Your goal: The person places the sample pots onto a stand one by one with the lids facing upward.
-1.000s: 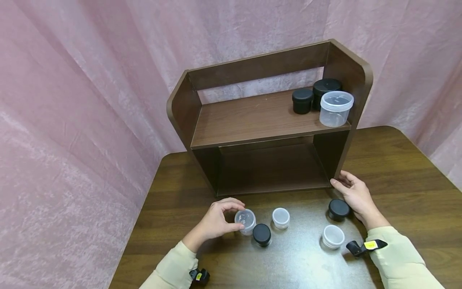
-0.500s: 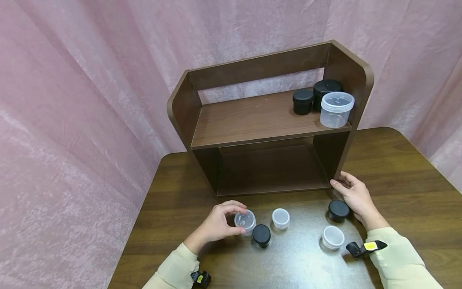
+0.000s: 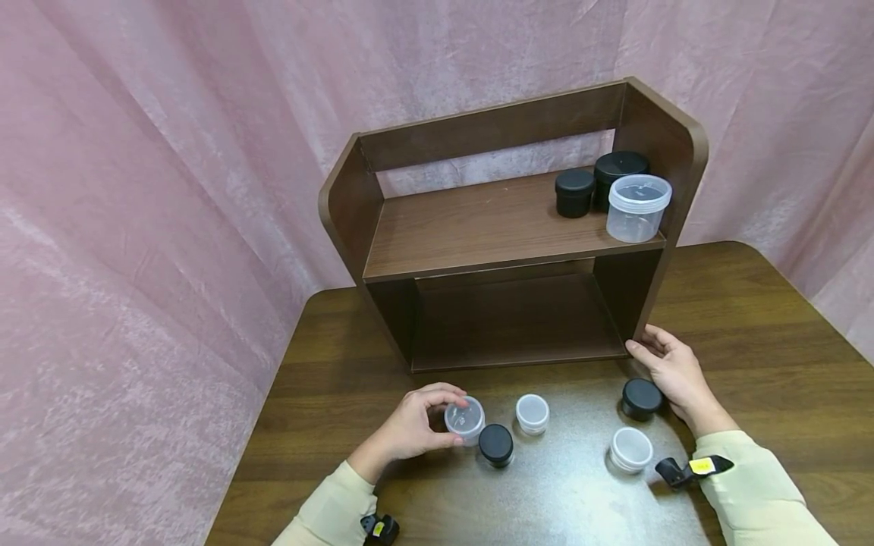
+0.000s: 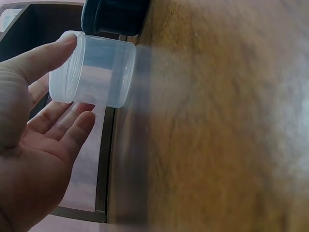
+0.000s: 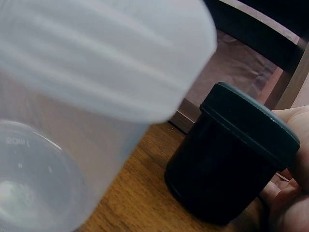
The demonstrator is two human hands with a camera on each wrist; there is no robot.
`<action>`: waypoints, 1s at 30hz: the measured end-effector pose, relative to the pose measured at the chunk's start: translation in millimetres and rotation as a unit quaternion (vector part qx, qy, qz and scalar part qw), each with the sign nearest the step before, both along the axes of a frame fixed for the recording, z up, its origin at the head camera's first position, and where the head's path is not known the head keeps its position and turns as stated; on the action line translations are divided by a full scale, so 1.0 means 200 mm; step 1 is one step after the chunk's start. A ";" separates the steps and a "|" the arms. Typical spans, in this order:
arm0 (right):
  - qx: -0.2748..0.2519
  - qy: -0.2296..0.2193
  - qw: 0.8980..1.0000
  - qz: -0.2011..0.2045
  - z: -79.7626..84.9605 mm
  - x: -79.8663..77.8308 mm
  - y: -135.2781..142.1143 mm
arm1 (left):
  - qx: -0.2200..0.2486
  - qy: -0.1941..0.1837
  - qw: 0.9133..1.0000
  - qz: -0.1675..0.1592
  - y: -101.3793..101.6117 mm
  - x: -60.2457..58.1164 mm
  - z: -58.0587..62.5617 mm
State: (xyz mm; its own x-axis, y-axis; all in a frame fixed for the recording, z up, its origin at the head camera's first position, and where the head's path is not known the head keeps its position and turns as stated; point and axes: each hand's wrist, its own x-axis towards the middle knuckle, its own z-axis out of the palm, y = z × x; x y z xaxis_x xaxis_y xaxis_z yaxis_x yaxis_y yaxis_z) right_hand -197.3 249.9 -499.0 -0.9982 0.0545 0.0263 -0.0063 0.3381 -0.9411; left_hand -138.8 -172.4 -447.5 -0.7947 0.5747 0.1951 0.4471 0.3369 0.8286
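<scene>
In the head view my left hand (image 3: 414,423) holds a small clear plastic jar (image 3: 465,419) by its lid, thumb on one side and fingers on the other. The left wrist view shows this clear jar (image 4: 104,70) upright, its base at the tabletop. Close beside it stands a black-lidded jar (image 3: 495,444). My right hand (image 3: 676,375) grips the lower right corner of a brown wooden shelf (image 3: 478,235), thumb at the front edge, fingers at the outer side. Just in front of that hand are a black jar (image 3: 640,399) and a white-lidded clear jar (image 3: 630,449).
Another small white-lidded jar (image 3: 532,414) stands on the wooden table (image 3: 328,394) between the hands. On the upper shelf board, at the right, sit a small black jar (image 3: 573,192), a larger black jar (image 3: 620,165) and a large clear jar (image 3: 638,208). Pink curtains hang behind.
Both hands keep their places. The head view has shifted very slightly; the jars and shelf stand as before.
</scene>
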 end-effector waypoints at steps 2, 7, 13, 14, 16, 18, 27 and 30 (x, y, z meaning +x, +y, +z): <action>0.001 -0.001 1.000 0.001 0.00 0.00 0.00 | -0.005 -0.003 1.000 0.001 0.00 0.00 0.00; 0.004 0.001 1.000 0.000 0.00 0.00 0.00 | -0.012 0.005 1.000 0.004 0.00 0.00 -0.03; 0.005 0.000 1.000 -0.001 -0.01 -0.01 0.00 | -0.016 0.028 0.999 0.011 -0.04 -0.05 -0.15; 0.006 -0.001 1.000 -0.001 -0.01 -0.01 0.00 | -0.015 0.029 0.999 0.010 -0.04 -0.05 -0.16; 0.007 -0.001 1.000 0.000 -0.01 -0.01 0.00 | -0.011 0.030 0.999 0.009 -0.05 -0.06 -0.17; 0.008 0.000 1.000 0.000 -0.01 -0.01 0.00 | -0.005 0.030 1.000 0.009 -0.05 -0.06 -0.17; 0.008 0.001 1.000 0.000 -0.02 -0.01 0.00 | -0.004 0.083 0.996 0.021 -0.03 -0.06 -0.11; 0.010 0.002 1.000 -0.002 -0.02 -0.01 0.00 | -0.004 0.097 0.995 0.021 -0.03 -0.07 -0.09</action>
